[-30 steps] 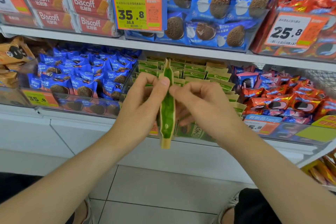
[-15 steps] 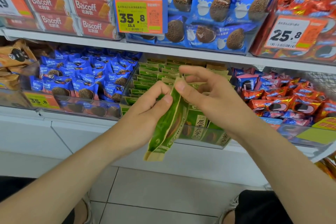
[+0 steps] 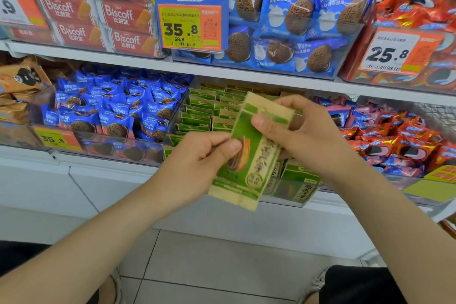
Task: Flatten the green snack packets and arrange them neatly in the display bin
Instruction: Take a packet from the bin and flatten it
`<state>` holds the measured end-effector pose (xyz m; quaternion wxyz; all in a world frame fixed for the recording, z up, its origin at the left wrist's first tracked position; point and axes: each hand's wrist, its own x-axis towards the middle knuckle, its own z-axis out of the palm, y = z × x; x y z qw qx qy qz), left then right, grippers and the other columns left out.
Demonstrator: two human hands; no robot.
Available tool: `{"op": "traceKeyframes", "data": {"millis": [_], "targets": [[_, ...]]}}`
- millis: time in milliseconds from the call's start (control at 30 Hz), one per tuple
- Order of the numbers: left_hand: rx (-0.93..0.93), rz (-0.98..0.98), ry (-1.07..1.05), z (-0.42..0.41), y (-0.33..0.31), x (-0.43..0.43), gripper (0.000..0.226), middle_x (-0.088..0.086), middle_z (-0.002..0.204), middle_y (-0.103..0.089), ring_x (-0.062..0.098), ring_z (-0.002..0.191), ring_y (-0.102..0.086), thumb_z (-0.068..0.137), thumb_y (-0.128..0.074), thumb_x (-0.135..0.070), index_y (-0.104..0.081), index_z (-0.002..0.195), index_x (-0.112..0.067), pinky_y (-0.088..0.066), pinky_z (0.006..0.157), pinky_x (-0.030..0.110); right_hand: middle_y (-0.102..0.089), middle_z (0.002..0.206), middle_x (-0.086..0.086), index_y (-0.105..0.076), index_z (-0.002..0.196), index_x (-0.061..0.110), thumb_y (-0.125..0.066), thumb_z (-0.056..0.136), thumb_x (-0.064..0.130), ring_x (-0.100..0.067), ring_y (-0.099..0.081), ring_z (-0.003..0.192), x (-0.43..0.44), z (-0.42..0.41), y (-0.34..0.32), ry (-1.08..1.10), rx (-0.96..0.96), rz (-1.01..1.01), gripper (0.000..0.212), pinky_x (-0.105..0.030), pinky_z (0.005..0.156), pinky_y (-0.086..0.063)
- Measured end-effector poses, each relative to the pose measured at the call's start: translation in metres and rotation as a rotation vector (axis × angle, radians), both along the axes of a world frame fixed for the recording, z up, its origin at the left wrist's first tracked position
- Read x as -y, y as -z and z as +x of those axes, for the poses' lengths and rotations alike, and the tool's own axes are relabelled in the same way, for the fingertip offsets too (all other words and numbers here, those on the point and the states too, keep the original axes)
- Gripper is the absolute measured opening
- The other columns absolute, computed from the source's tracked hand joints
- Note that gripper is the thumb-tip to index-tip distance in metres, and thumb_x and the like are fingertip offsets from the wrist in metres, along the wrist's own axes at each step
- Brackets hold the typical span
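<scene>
Tiled floor underfoot, white shelf base just ahead. Above it, mid-view, held up between both forearms: packet, printed face to the camera, long axis near upright, top end leaning a little to the right. Left grip closed on the lower left edge, thumb on the face, fingers curled behind. Right grip closed on the upper end, thumb across the face near the pale seal, fingers behind. Looks fairly flat already, so probably late in the flattening, with placing not yet done. Straight behind the packet, just past both grips: bin with clear front wall, rows of green packets packed inside, seals up. Crux for the next move, at a guess: forward and slightly up from the grips to the bin, top end of the packet leading, right grip the nearer. Would likely need lining up with the rows. Left and right, blue packets and red packets in neighbouring bins. Overhead, shelf with price tag.
</scene>
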<state>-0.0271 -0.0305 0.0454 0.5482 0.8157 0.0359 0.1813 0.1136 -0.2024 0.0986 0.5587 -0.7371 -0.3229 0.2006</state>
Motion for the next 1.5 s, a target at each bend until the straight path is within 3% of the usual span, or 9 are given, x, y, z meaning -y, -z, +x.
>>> {"op": "traceKeyframes", "data": {"millis": [100,300,400,567,767,1000,1167,1300,1500], "targets": [[0.079,0.051,-0.102,0.007,-0.005,-0.006,0.039,0.019,0.087,-0.073,0.042,0.083,-0.067,0.106,-0.057,-0.040,-0.076,0.095,-0.007,-0.058,0.082,0.061,-0.082,0.104,-0.009,-0.068,0.128,0.013,-0.075,0.096,0.017,-0.029,-0.081,0.093,-0.001,0.001,-0.003,-0.113,-0.194,0.020,0.033,-0.044,0.079,-0.067],[0.085,0.381,-0.391,0.029,-0.015,-0.040,0.028,-0.014,0.072,-0.067,0.000,0.074,-0.061,0.108,-0.058,-0.034,-0.080,0.094,-0.023,-0.052,0.076,0.028,-0.082,0.104,0.001,-0.070,0.126,0.016,-0.079,0.094,0.008,-0.018,-0.081,0.091,-0.014,0.020,-0.003,0.226,0.253,0.348,0.033,-0.041,0.072,-0.068],[-0.079,0.667,-0.298,0.037,-0.006,-0.057,0.030,-0.016,0.079,-0.067,0.006,0.091,-0.058,0.096,-0.066,-0.057,-0.082,0.084,-0.035,-0.049,0.091,0.042,-0.081,0.113,0.003,-0.069,0.126,0.021,-0.079,0.094,0.013,-0.016,-0.079,0.102,-0.023,0.034,0.007,0.249,0.385,0.378,0.034,-0.047,0.085,-0.065],[-0.192,0.654,-0.157,0.032,-0.002,-0.059,0.045,-0.028,0.076,-0.072,0.001,0.080,-0.066,0.077,-0.060,-0.083,-0.082,0.076,-0.044,-0.051,0.092,0.047,-0.079,0.114,0.008,-0.066,0.122,0.028,-0.078,0.094,0.025,-0.015,-0.077,0.104,-0.045,0.046,0.031,0.200,0.403,0.286,0.031,-0.051,0.086,-0.064],[-0.199,0.655,-0.100,0.024,-0.006,-0.060,0.016,-0.028,0.068,-0.069,-0.004,0.069,-0.063,0.088,-0.080,-0.055,-0.083,0.086,-0.039,-0.047,0.069,0.019,-0.077,0.099,0.013,-0.069,0.108,0.029,-0.084,0.089,0.032,-0.012,-0.075,0.088,-0.061,0.046,0.043,0.057,0.708,-0.059,0.024,-0.045,0.084,-0.063],[-0.252,0.973,-0.163,0.030,0.006,-0.060,0.029,-0.012,0.075,-0.062,0.021,0.093,-0.050,0.104,-0.051,-0.054,-0.071,0.089,-0.038,-0.042,0.082,0.042,-0.073,0.083,0.015,-0.078,0.101,0.031,-0.073,0.090,0.013,-0.007,-0.070,0.080,-0.072,0.045,0.035,-0.034,0.858,-0.226,0.021,-0.034,0.081,-0.062],[-0.264,1.015,-0.267,0.040,0.006,-0.053,0.039,-0.010,0.074,-0.057,0.020,0.093,-0.044,0.106,-0.058,-0.043,-0.053,0.071,-0.029,-0.025,0.078,0.039,-0.072,0.094,0.010,-0.076,0.118,0.035,-0.061,0.100,0.019,-0.028,-0.059,0.104,-0.080,0.048,0.034,-0.001,1.085,-0.463,0.028,-0.043,0.096,-0.041],[-0.227,0.879,-0.331,0.052,0.003,-0.063,0.038,-0.010,0.059,-0.053,0.007,0.068,-0.043,0.095,-0.077,-0.027,-0.059,0.061,-0.029,-0.045,0.093,0.049,-0.077,0.100,0.009,-0.077,0.126,0.031,-0.061,0.104,0.015,-0.025,-0.068,0.098,-0.082,0.047,0.030,-0.112,1.007,-0.300,0.031,-0.040,0.096,-0.050],[-0.301,0.731,-0.310,0.053,0.006,-0.062,0.032,-0.020,0.071,-0.068,0.018,0.086,-0.066,0.088,-0.084,-0.032,-0.067,0.065,-0.046,-0.054,0.096,0.049,-0.069,0.122,0.007,-0.074,0.128,0.035,-0.045,0.102,0.014,-0.028,-0.044,0.129,-0.086,0.042,0.029,-0.215,0.950,-0.706,0.045,-0.043,0.098,-0.022]]}}
